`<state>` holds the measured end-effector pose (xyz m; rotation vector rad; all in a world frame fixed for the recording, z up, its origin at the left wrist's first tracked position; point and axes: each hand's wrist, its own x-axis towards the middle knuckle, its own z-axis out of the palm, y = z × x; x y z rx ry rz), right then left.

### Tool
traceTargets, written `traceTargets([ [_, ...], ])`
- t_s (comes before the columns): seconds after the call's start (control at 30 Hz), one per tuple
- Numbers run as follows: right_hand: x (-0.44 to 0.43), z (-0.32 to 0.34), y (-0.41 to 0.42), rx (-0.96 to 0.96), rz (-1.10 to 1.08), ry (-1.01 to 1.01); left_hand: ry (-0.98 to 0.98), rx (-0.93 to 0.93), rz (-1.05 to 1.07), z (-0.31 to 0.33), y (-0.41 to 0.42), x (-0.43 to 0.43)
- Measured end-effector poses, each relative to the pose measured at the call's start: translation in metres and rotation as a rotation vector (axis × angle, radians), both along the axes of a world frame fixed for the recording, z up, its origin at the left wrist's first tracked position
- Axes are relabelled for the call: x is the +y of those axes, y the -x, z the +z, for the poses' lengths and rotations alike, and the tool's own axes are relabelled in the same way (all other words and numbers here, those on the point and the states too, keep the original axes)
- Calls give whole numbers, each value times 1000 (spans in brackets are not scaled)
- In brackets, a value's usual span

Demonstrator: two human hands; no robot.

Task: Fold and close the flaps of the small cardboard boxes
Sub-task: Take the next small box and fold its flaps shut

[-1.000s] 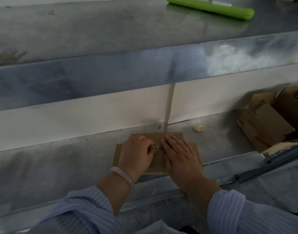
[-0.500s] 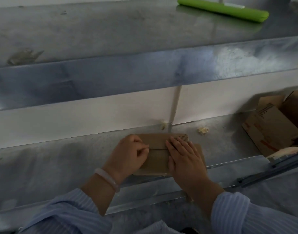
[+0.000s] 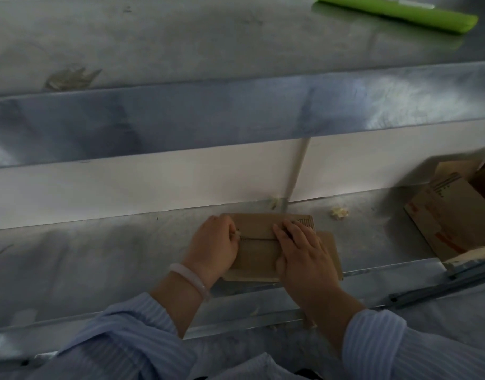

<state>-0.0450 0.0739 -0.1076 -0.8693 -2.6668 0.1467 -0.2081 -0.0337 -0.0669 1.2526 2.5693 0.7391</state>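
Both hands press flat on the small brown cardboard box [image 3: 259, 248] lying on the grey metal desk [image 3: 112, 259]: left hand [image 3: 212, 246] curled at its left end, right hand [image 3: 301, 253] spread open over its right. Flaps meet along a centre seam.

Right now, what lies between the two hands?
In the head view, the small cardboard box: its folded flaps meet in a seam running between the left hand and the right hand.

brown box [image 3: 259, 249], striped blue sleeve [image 3: 400, 346], green roll [image 3: 400, 13]
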Motion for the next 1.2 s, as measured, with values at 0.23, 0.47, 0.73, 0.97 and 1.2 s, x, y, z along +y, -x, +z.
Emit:
traceTargets([
  [0.23, -2, -2, 1, -37, -28, 8, -117, -6, 77, -3, 16, -22],
  [0.47, -4, -1, 8, -40, -61, 19, -105, 177, 56, -9, 33, -40],
  [0.73, -5, -3, 9, -39, -64, 1, -181, -214, 66, -4, 44, -53],
  [0.97, -4, -5, 9, -21, -60, -7, -264, -304, 200, -14, 29, -42],
  [1.2, -4, -4, 8, -11, -63, -1, -184, 27, -144, -14, 24, -40],
])
